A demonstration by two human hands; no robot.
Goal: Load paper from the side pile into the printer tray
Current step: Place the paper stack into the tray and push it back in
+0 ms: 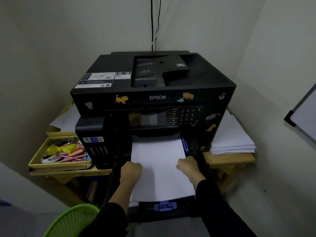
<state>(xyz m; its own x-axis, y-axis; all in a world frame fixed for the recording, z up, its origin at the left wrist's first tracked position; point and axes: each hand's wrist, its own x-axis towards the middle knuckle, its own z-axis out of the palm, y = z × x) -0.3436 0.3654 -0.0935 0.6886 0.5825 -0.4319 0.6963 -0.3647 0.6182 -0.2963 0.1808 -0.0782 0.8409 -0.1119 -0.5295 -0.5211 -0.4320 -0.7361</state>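
Pale walls met in a corner behind a wooden bench (pixel 229 159) that carried a black Epson printer (pixel 153 98). Its paper tray (pixel 205 168) stood pulled out below. A white paper stack (pixel 159 168) lay in the tray, between the fingers. The left hand (pixel 130 171) gripped its left edge, fingers curled closed on it; the right hand (pixel 189 165) clutched the right edge likewise. Just beyond the right fingers lay the side pile (pixel 232 142), beside the printer.
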